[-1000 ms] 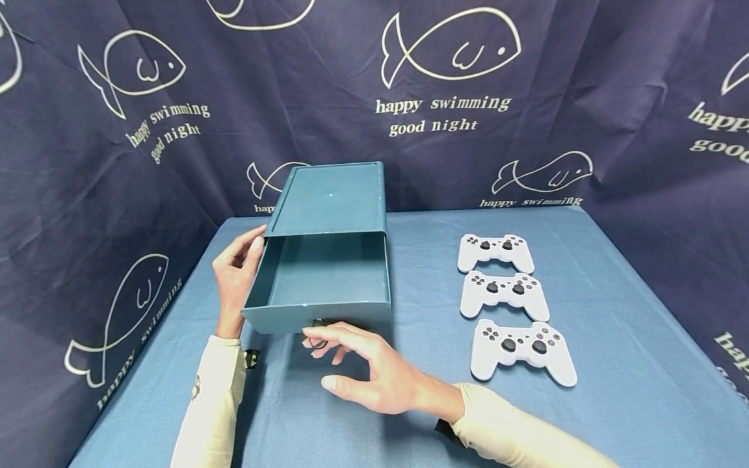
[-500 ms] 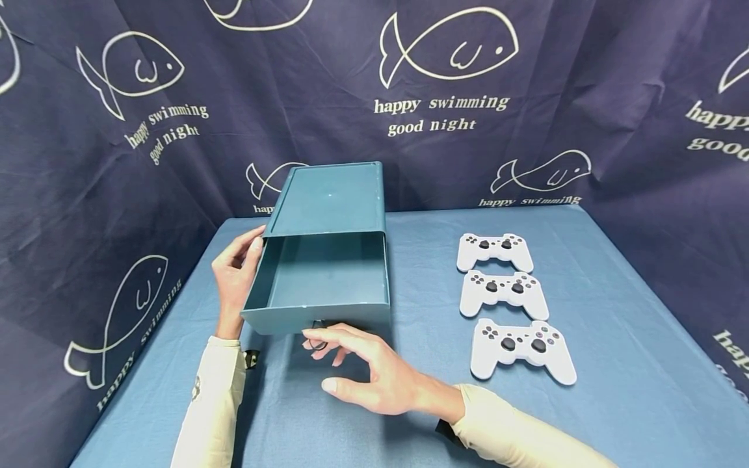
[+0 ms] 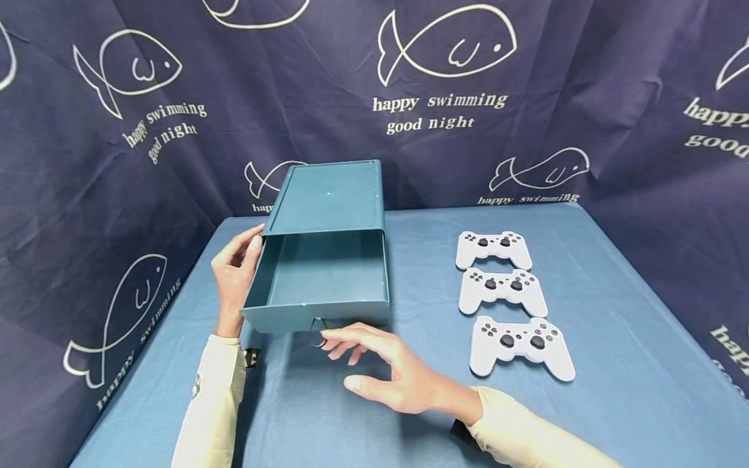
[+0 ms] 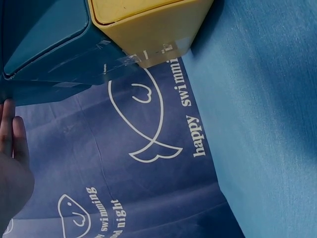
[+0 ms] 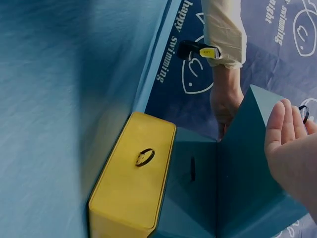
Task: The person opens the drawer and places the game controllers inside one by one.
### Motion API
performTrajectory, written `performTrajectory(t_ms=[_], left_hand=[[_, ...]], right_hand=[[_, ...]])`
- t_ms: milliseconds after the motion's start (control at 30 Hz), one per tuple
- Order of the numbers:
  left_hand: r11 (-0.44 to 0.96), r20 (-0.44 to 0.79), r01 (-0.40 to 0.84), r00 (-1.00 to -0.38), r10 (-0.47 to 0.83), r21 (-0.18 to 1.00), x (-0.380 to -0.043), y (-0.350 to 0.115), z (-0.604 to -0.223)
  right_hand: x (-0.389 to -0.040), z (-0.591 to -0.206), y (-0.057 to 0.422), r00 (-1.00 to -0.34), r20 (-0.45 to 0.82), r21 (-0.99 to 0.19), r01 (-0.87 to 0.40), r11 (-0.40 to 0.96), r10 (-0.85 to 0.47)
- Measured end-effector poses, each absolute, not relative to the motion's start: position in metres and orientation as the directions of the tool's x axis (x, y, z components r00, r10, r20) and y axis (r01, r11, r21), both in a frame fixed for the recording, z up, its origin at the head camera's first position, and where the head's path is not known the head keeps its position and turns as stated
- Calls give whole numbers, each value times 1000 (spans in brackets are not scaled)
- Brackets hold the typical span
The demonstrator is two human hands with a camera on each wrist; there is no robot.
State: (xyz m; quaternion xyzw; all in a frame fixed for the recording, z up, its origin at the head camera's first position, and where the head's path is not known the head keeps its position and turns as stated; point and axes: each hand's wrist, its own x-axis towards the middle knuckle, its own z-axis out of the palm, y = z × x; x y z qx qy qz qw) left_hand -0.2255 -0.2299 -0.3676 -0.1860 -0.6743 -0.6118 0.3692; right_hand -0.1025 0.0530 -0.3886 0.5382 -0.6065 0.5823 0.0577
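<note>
A teal drawer unit [image 3: 328, 195] stands at the back left, its top drawer [image 3: 330, 276] pulled out with nothing inside. My left hand [image 3: 234, 273] is at the unit's left side, thumb near the drawer's edge; in the left wrist view its fingers [image 4: 7, 129] lie straight against the teal wall. Just below the drawer front hangs a black ring pull [image 3: 318, 339]. My right hand [image 3: 394, 370] is beside it, fingertips right at the ring, fingers extended and thumb apart. Three white game controllers [image 3: 493, 250] [image 3: 503, 290] [image 3: 523, 348] lie in a column on the right.
Beneath the open drawer, a yellow drawer [image 5: 131, 188] with a black ring pull [image 5: 145, 157] sits at the bottom of the stack. Blue cloth [image 3: 433, 286] covers the table. Dark curtains [image 3: 445, 149] with fish drawings hang behind and at both sides.
My right hand has shifted slightly right, its fingertips drawing back along the ring pull. The left hand, the drawer and the controllers have stayed in place.
</note>
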Motion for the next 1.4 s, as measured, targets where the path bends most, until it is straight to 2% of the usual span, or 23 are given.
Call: performTrajectory(t_ms=[233,500,1033,1233,1400], left_hand=[[178,725,704,-655,-211,688,-226,-231,-367],[177,715,694,-660,-230,698,-226,-230,-364],[153,722,708,-656,-221,690,-228,-229,-366],[161,729,712,-652,-209,683,-230,-231,-368],[168,726,707,-655,-211,687,-231,-231,-369]], right_hand=[[-101,-392,73,-403,723,-609,-755,-243,-561],[-95,-395,99,-427,730,-598,-777,-197,-534],[-104,-406,152,-576,700,-656,-752,-63,-421],[-115,-408,179,-636,694,-677,-736,-3,-338],[-125,-409,203,-666,696,-693,-721,-5,-269]])
